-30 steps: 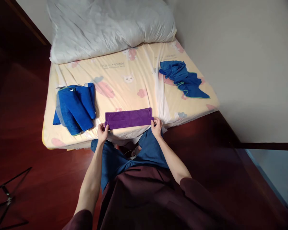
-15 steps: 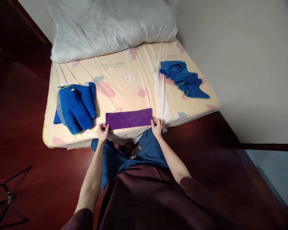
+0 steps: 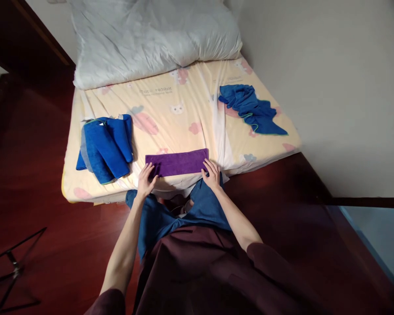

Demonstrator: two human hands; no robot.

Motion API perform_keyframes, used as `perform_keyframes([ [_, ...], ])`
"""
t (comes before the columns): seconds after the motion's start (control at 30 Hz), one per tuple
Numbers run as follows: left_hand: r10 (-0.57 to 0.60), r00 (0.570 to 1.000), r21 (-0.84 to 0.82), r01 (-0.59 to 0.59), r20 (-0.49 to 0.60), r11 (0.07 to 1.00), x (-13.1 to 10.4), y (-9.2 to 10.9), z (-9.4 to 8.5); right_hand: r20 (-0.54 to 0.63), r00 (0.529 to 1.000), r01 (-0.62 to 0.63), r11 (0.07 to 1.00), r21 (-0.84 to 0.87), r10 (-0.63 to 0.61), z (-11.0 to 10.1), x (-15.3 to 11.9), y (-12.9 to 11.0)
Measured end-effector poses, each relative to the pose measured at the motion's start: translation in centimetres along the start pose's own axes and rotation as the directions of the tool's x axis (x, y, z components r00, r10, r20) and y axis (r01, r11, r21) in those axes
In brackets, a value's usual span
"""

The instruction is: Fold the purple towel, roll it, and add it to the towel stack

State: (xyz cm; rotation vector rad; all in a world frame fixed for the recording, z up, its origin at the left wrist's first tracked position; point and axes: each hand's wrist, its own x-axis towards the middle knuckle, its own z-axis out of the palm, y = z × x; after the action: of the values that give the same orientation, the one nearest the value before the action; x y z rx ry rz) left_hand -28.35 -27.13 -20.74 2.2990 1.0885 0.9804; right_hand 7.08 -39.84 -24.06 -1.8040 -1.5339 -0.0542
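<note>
A purple towel (image 3: 179, 163), folded into a long flat strip, lies along the front edge of the bed. At its left end, my left hand (image 3: 146, 180) rests with fingers spread over the corner. My right hand (image 3: 212, 173) is at the opposite end, fingers apart and touching the cloth near its right edge. Neither hand grips the towel. Several rolled or folded blue towels (image 3: 108, 148) lie in a group to the left of it. A crumpled blue towel (image 3: 249, 109) with a green edge lies farther back on the right.
The bed (image 3: 180, 127) has a yellow sheet with rabbit and carrot prints. A large pale quilt (image 3: 157, 39) is heaped across its back. A wall (image 3: 331, 87) runs along the right side. A thin black stand (image 3: 15, 267) is on the red-brown floor at lower left.
Both hands have let go of the towel's end corners. Their fingers have opened and shifted slightly inward onto the cloth. The towel stays nearly in place.
</note>
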Motion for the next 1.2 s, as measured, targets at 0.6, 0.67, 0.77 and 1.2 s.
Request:
perform_keyframes([
  [0.6,-0.059,0.965,0.317,-0.026,0.256,0.948,1.2,-1.1,2.0,0.161,0.980,0.109,0.993,0.041,-0.114,0.8,0.7,0.9],
  [0.67,-0.055,0.965,0.313,-0.029,0.257,0.949,1.0,-1.0,1.7,0.145,0.983,0.102,0.993,0.059,-0.110,0.5,0.5,0.9],
  [0.77,-0.044,0.962,0.286,-0.036,0.270,0.958,0.0,-1.1,1.0,0.116,0.988,0.092,0.991,0.095,-0.102,0.0,-0.1,0.6],
  [1.2,-0.304,0.952,-0.107,0.307,0.045,0.946,-0.7,-3.3,-0.7,0.060,0.986,-0.165,0.958,0.234,0.156,0.5,0.1,1.8],
])
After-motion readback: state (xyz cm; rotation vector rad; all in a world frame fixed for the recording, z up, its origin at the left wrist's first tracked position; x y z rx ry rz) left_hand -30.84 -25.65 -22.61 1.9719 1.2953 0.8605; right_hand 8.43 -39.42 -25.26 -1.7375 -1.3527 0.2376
